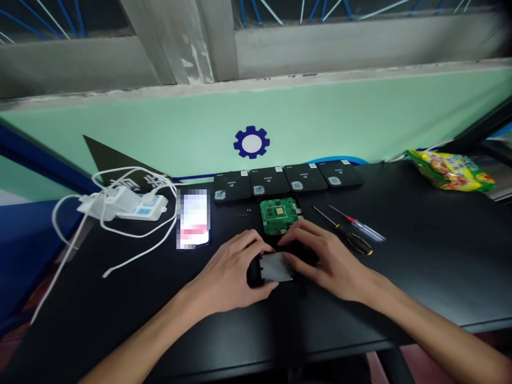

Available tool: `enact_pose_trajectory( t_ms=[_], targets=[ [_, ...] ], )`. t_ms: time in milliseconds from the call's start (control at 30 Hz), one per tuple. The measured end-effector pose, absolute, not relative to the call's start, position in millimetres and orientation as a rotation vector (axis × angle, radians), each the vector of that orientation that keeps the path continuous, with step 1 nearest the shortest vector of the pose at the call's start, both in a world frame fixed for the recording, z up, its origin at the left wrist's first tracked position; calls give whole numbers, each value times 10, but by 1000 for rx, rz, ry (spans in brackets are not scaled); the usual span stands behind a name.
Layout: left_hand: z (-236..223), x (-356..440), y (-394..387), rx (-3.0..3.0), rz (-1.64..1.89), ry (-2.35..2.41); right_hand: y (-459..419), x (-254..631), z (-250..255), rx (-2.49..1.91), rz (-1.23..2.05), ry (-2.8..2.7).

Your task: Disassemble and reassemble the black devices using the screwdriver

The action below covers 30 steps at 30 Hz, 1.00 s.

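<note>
My left hand (236,269) is wrapped round the left side of a black casing cover (253,274), thumb at the near edge and fingers at the far edge. A grey metal plate (277,268) sits inside that cover. My right hand (330,256) grips the cover's right side, its thumb against the plate and its fingers bent over the far side. Just beyond my fingers lies the other casing half with a green circuit board (276,213) in it. Part of the cover is hidden by both hands.
Several closed black boxes (269,182) line the wall. Two screwdrivers (354,237) (366,229) lie to the right, and tiny screws (245,214) left of the board. A lit phone (194,218), a power strip (140,207) with white cables and a snack bag (452,170) are farther out.
</note>
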<state>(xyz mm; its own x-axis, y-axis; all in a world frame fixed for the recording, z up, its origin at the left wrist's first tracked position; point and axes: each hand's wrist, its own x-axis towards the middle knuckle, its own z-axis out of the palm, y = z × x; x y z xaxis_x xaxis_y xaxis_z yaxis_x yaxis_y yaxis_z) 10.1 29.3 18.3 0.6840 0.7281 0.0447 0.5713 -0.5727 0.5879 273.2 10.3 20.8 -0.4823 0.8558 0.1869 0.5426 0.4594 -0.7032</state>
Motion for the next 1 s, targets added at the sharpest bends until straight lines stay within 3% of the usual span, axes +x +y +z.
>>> enact_pose_trajectory(
  t_ms=[200, 300, 533, 1000],
  targets=[
    [151, 81, 266, 2333, 421, 979, -96, 3215, 76, -1573, 19, -2010],
    [141, 78, 277, 2364, 500, 975, -197, 3441, -71, -1796, -197, -1895],
    [128, -10, 508, 2476, 911, 1341, -305, 3518, -286, -1782, -73, -1821],
    [26, 44, 847, 2426, 784, 1403, -307, 3546, -327, -1744, 84, -1765]
  ],
)
